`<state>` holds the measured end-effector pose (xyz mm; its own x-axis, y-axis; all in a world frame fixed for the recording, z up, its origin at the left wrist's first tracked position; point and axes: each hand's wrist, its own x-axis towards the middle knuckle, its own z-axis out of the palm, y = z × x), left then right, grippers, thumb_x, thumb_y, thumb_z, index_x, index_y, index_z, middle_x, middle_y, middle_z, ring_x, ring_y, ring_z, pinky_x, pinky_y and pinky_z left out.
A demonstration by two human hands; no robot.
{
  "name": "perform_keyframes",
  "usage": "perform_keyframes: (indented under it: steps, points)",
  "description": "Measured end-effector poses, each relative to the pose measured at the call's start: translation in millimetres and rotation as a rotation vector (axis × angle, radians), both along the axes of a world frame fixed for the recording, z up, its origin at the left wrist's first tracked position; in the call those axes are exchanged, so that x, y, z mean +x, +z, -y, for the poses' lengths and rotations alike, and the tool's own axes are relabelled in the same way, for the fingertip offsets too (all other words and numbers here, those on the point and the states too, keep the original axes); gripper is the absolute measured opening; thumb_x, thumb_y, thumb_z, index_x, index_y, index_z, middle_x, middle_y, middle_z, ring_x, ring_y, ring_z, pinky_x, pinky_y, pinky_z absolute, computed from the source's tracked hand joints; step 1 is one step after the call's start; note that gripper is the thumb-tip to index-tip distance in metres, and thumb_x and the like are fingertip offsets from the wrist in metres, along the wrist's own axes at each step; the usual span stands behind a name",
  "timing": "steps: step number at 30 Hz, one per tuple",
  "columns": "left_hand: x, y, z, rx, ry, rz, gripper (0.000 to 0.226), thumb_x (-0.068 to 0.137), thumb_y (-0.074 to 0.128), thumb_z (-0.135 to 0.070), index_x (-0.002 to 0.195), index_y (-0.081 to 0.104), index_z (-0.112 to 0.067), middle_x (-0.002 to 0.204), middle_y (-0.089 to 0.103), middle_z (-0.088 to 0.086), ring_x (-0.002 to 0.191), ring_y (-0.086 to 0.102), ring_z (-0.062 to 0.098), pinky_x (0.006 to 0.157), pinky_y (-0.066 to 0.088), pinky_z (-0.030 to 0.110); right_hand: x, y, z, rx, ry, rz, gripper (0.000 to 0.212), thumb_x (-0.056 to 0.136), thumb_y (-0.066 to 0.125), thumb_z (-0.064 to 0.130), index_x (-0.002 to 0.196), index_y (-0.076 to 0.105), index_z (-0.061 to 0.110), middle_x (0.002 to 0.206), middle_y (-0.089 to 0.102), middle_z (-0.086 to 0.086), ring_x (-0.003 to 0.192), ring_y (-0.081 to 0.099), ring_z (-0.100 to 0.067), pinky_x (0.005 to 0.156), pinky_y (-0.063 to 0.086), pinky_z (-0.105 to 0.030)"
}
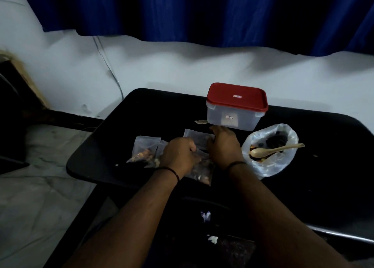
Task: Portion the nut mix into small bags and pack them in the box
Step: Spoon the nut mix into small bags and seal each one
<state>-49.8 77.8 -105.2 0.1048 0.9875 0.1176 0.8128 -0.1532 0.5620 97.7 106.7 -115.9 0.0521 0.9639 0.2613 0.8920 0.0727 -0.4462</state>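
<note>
Because the small bag (200, 169) under my hands is thin clear film with loose nuts inside, I judge it light, floppy and a bit slippery — best pinched at its top edge, not squeezed at the bulging bottom. My left hand (178, 156) is curled around its upper part; my right hand (222, 146) rests against the same bag, though I cannot tell how firmly it grips. 1 filled bag (144, 151) lies just left on the black table (97, 156). The box (235, 107) stands behind, red lid on; the nut mix (269, 146) and spoon (275, 149) sit right.
</note>
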Motion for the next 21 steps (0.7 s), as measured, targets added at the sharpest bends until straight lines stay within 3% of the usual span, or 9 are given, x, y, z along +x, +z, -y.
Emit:
perform_keyframes:
  steps: [3,7,10,13,15,18,21]
  points:
    - [-2.0,-2.0,-0.2,-0.019,-0.009,0.016,0.023,0.088,0.074,-0.026,0.108,0.068,-0.016,0.107,0.068,0.004,0.101,0.061,0.023,0.077,0.041,0.025,-0.6,-12.3,-18.1,-0.169,0.034,0.143,0.050,0.089,0.061,0.035,0.131,0.052,0.009,0.132,0.053,-0.016,0.121,0.049,-0.038,0.096,0.041,-0.042]
    - [-0.6,-0.6,-1.2,-0.019,-0.001,0.004,0.024,0.085,0.076,-0.025,0.106,0.069,-0.016,0.106,0.069,0.005,0.101,0.062,0.021,0.079,0.044,0.026,4.0,-7.9,-24.5,-0.225,0.005,-0.032,0.044,0.086,0.068,0.030,0.122,0.056,0.009,0.122,0.058,-0.019,0.113,0.056,-0.037,0.086,0.047,-0.038]
    - [0.9,-0.6,-3.3,-0.015,0.049,0.021,0.019,0.083,0.078,-0.024,0.100,0.071,-0.017,0.097,0.068,0.001,0.095,0.063,0.019,0.072,0.041,0.022,6.1,4.2,-9.2,-0.060,-0.061,-0.128,0.009,0.088,0.061,0.016,0.091,0.058,0.009,0.099,0.066,-0.017,0.095,0.062,-0.035,0.066,0.035,-0.029]
    - [2.4,-0.6,-4.2,0.008,0.073,0.016,0.014,0.083,0.078,-0.024,0.093,0.071,-0.017,0.086,0.063,-0.003,0.089,0.064,0.018,0.069,0.041,0.022,9.4,24.0,14.0,0.238,-0.074,-0.242,0.006,0.089,0.059,0.014,0.087,0.058,0.009,0.087,0.064,-0.014,0.082,0.061,-0.033,0.060,0.029,-0.030]
    - [3.3,-1.5,-6.2,0.017,0.067,-0.008,0.012,0.084,0.076,-0.023,0.094,0.071,-0.017,0.091,0.065,-0.001,0.090,0.063,0.020,0.071,0.044,0.024,15.6,36.2,33.2,0.342,-0.041,-0.279,0.007,0.089,0.060,0.013,0.086,0.054,0.011,0.079,0.063,-0.009,0.075,0.060,-0.029,0.057,0.028,-0.031]
    - [7.1,-0.4,-9.5,0.058,0.046,-0.009,0.011,0.084,0.073,-0.016,0.095,0.071,-0.016,0.100,0.068,0.006,0.093,0.064,0.026,0.075,0.050,0.030,31.1,42.0,65.6,0.352,-0.033,-0.302,0.010,0.088,0.061,0.013,0.085,0.052,0.011,0.072,0.062,-0.006,0.070,0.060,-0.027,0.056,0.033,-0.034]
    - [19.1,5.6,-4.1,0.167,0.053,0.054,0.004,0.083,0.072,-0.012,0.087,0.072,-0.012,0.095,0.065,0.010,0.086,0.063,0.028,0.073,0.051,0.033,46.9,33.4,90.0,0.220,-0.088,-0.363,0.014,0.089,0.058,0.013,0.081,0.047,0.016,0.070,0.059,-0.006,0.071,0.060,-0.030,0.059,0.040,-0.038]
